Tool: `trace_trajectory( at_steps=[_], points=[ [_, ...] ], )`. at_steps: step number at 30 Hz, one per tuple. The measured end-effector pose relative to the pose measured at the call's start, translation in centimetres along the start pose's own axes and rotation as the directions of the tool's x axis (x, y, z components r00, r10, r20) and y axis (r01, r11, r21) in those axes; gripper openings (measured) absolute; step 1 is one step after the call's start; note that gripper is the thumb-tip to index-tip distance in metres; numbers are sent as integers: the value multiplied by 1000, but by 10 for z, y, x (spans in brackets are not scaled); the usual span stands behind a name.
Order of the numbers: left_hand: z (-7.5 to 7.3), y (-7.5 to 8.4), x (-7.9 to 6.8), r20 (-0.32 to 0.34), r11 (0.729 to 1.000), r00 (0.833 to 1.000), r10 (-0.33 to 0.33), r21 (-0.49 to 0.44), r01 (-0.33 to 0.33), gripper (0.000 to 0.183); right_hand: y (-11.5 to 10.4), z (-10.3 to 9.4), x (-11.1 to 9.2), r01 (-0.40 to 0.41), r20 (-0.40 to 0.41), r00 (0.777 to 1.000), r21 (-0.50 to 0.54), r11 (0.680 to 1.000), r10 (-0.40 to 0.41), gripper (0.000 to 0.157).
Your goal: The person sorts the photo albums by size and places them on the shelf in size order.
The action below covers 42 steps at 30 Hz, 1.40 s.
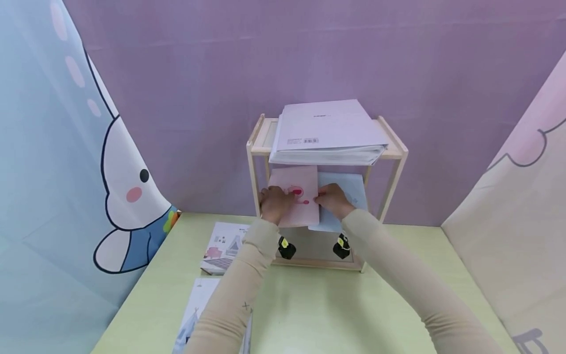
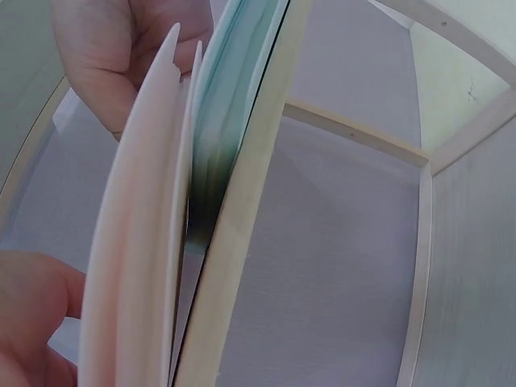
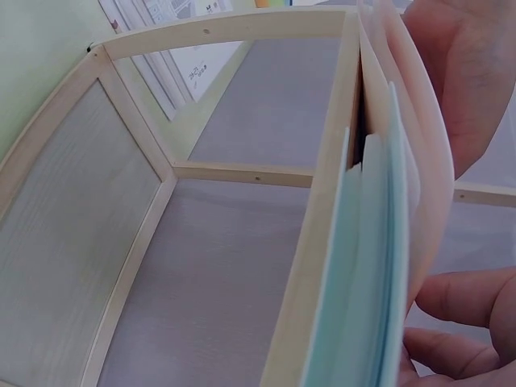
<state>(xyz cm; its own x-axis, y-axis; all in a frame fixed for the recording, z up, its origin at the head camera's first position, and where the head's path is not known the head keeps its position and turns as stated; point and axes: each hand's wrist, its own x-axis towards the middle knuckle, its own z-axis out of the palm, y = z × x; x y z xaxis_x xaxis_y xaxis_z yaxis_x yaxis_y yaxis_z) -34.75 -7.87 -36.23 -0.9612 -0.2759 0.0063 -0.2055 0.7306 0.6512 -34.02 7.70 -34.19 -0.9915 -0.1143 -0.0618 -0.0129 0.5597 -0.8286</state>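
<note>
A pink booklet (image 1: 302,209) with a red drawing lies on the middle shelf of a small wooden rack (image 1: 393,177). My left hand (image 1: 277,202) grips its left side, thumb on the cover. At its right edge, my right hand (image 1: 334,199) pinches the booklet between thumb and fingers. A light blue booklet (image 1: 329,220) lies to the right, partly under the pink one. In the left wrist view, the stacked pages of the pink booklet (image 2: 133,242) stand slightly apart from the blue-green booklet (image 2: 230,105). The right wrist view shows both booklets over the shelf board (image 3: 310,266).
Large pale books (image 1: 327,125) are stacked on the rack's top. Two picture books, one farther back (image 1: 223,246) and one nearer (image 1: 196,305), lie on the green table (image 1: 309,314) at left. Small black devices (image 1: 287,249) show below the wrists. Curtains (image 1: 199,98) surround the table.
</note>
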Motion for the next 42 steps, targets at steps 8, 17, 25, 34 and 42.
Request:
trace_trajectory(
  at_steps=[8, 17, 25, 34, 42],
  points=[
    [4, -4, 0, -12, 998, 1000, 26, 59, -25, 60, 4, 2, -1, 13, 8, 1000, 1, 1000, -13, 23],
    [5, -1, -5, -21, 997, 1000, 23, 76, -21, 60, 5, 1, -5, 56, 10, 998, 37, 998, -57, 21],
    [3, 1, -9, -26, 997, 998, 60, 57, -59, 59, 10, 0, -10, 51, 40, 998, 104, 993, -55, 34],
    [-6, 2, -16, -38, 978, 983, 180, 111, -174, 61, 18, -3, -17, 98, -1, 995, 173, 980, -99, 39],
    [-17, -7, -39, -26, 932, 932, 361, 42, -359, 67, 27, -14, -36, 225, -27, 974, 206, 952, -224, 38]
  ],
)
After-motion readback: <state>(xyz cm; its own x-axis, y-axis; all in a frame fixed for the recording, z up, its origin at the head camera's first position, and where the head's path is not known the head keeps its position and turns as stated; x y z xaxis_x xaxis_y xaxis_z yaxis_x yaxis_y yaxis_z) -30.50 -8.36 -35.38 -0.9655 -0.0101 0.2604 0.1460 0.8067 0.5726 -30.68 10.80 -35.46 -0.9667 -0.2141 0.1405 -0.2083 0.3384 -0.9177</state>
